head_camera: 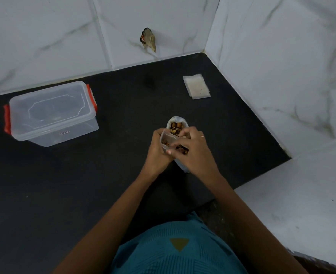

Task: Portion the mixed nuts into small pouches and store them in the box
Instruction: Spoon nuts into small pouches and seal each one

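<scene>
Teal shirt (pixel 179 250); left hand (pixel 159 149) grips pouch (pixel 167 138), right hand (pixel 194 149) holds nuts (pixel 184 150) above.

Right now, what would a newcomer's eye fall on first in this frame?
At the centre, the left hand holds a small pouch open while the right hand feeds nuts into it, over the open bag. A clear box with red clips, lid on, sits at the left; a stack of empty pouches lies at the back right.
</scene>
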Motion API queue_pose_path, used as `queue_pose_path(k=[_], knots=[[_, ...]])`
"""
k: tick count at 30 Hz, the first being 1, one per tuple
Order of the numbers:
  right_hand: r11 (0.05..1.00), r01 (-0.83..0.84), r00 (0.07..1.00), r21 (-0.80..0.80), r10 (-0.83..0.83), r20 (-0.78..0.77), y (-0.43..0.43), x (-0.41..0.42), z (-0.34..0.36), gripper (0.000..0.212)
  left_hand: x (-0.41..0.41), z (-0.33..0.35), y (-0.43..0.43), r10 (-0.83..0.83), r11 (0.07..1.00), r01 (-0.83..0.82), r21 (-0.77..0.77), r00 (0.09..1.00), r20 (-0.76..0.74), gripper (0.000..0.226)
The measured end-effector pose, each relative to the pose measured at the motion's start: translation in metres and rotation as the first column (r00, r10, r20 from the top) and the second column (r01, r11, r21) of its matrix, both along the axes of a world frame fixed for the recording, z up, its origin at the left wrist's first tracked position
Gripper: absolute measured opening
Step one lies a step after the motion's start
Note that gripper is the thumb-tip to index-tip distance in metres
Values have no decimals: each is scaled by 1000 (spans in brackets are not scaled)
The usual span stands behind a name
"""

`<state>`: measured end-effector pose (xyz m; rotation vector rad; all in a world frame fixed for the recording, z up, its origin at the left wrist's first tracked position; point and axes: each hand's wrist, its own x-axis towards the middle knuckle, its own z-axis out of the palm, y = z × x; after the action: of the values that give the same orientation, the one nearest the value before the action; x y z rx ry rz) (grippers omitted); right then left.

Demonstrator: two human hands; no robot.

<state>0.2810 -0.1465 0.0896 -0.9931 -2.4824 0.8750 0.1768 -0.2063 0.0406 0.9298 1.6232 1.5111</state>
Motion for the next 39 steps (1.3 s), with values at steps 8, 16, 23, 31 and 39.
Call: queue_pose_path(k=[8,16,23,31,39], knots=[[998,53,990,-46,-58,-127,27,1,10,14,-31,21,-8,-88,996,88,12,995,-54,35],[896,-151,946,-417,8,-324,36,-1,35,17,-45,51,-8,41,986,-53,157,996,80,16],[918,-61,909,-393,-111,-402,28,-20,43,38,-47,64,-11,85,978,-73,195,995,-53,14],[843,-43,921,-536,-174,-347,28,-26,46,26,-44,68,-18,212,968,-182,175,963,-168,20],[800,25,910,-600,-267,-317,28,-30,45,9,-42,77,-21,85,993,-88,85,996,35,25]])
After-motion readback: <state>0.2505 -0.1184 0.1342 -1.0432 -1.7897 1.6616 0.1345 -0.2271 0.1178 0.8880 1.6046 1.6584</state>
